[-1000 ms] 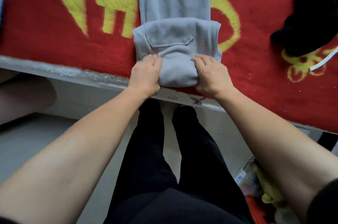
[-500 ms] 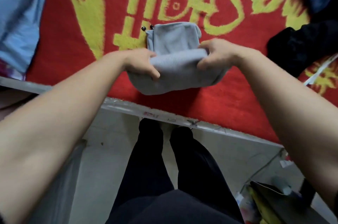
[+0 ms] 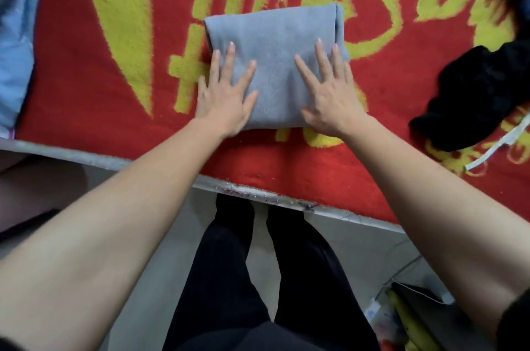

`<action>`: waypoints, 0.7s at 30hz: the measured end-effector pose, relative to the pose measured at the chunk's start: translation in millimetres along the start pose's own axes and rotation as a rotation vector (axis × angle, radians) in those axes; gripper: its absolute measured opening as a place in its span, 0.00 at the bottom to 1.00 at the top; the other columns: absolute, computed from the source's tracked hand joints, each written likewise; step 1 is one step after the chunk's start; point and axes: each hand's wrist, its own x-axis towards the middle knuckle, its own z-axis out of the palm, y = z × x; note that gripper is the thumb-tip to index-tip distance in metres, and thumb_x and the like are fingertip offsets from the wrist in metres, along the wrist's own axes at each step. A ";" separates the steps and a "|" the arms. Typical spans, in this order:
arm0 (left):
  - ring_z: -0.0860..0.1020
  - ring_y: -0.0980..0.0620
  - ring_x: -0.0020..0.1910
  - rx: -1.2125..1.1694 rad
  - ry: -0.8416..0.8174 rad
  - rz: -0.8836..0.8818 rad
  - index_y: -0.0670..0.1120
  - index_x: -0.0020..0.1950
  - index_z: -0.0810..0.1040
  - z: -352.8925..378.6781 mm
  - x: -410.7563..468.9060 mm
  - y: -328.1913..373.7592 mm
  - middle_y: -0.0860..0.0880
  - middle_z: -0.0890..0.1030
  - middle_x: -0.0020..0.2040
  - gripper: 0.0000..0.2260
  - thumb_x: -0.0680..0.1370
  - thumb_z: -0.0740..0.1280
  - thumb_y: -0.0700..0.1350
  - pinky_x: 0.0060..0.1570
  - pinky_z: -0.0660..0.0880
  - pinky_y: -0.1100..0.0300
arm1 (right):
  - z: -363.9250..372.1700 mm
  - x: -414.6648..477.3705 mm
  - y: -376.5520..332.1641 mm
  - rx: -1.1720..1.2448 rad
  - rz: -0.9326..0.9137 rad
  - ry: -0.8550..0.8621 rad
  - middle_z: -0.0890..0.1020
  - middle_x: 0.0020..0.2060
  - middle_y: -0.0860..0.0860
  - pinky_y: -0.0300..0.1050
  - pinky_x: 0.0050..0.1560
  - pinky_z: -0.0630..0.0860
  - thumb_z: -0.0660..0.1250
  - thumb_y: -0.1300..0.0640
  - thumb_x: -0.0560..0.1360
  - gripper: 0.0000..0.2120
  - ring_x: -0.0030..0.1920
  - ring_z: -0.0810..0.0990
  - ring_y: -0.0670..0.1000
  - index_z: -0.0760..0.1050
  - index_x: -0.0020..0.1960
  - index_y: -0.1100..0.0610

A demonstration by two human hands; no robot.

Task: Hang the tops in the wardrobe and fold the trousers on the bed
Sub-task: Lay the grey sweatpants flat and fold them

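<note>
The grey trousers (image 3: 272,44) lie folded into a compact rectangle on the red and yellow bed cover (image 3: 86,78). My left hand (image 3: 226,92) presses flat on the bundle's near left part, fingers spread and straight. My right hand (image 3: 329,89) presses flat on its near right part in the same way. Neither hand grips the cloth.
A black garment (image 3: 481,95) with a white drawstring (image 3: 499,144) lies crumpled at the right of the bed. Light blue fabric (image 3: 14,35) lies at the left edge. The bed's front edge (image 3: 258,193) runs just before my legs; bags and clutter (image 3: 407,319) sit on the floor at lower right.
The trousers went from a half-rolled length to a finished folded bundle set down farther from the bed's edge. Both hands let go of the folds and now press flat on top.
</note>
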 end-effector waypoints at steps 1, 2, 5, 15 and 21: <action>0.44 0.42 0.80 -0.001 -0.042 -0.019 0.57 0.80 0.52 9.2 3.9 -2.0 0.45 0.41 0.81 0.27 0.82 0.54 0.59 0.71 0.62 0.38 | 8.4 4.1 -0.8 -0.024 -0.014 -0.046 0.42 0.80 0.59 0.66 0.76 0.50 0.69 0.46 0.70 0.47 0.79 0.42 0.68 0.46 0.82 0.48; 0.44 0.41 0.80 -0.012 -0.074 -0.029 0.56 0.81 0.52 17.2 8.7 -3.8 0.44 0.41 0.81 0.27 0.82 0.54 0.59 0.72 0.62 0.39 | 16.9 9.9 -1.4 -0.038 -0.017 -0.084 0.40 0.80 0.58 0.66 0.76 0.50 0.68 0.43 0.70 0.48 0.78 0.40 0.68 0.44 0.82 0.47; 0.45 0.39 0.80 -0.081 -0.073 -0.030 0.54 0.81 0.55 37.3 25.4 -8.5 0.41 0.42 0.81 0.27 0.83 0.56 0.57 0.75 0.58 0.43 | 40.5 29.3 -2.6 -0.036 0.031 -0.137 0.38 0.80 0.57 0.67 0.75 0.51 0.64 0.38 0.69 0.48 0.78 0.39 0.69 0.44 0.82 0.46; 0.50 0.43 0.80 -0.294 0.002 -0.013 0.52 0.79 0.59 16.8 21.2 -9.1 0.44 0.45 0.81 0.30 0.79 0.65 0.54 0.75 0.59 0.48 | 23.2 22.6 3.1 0.340 0.058 0.063 0.56 0.79 0.60 0.64 0.76 0.56 0.60 0.42 0.66 0.40 0.78 0.54 0.67 0.65 0.77 0.54; 0.72 0.50 0.69 -1.047 0.127 -0.645 0.46 0.75 0.66 29.8 1.8 -4.9 0.46 0.71 0.72 0.46 0.66 0.71 0.70 0.72 0.65 0.53 | 30.0 -7.9 -1.6 0.602 0.341 0.364 0.63 0.73 0.62 0.52 0.76 0.58 0.68 0.43 0.72 0.40 0.75 0.61 0.59 0.61 0.77 0.60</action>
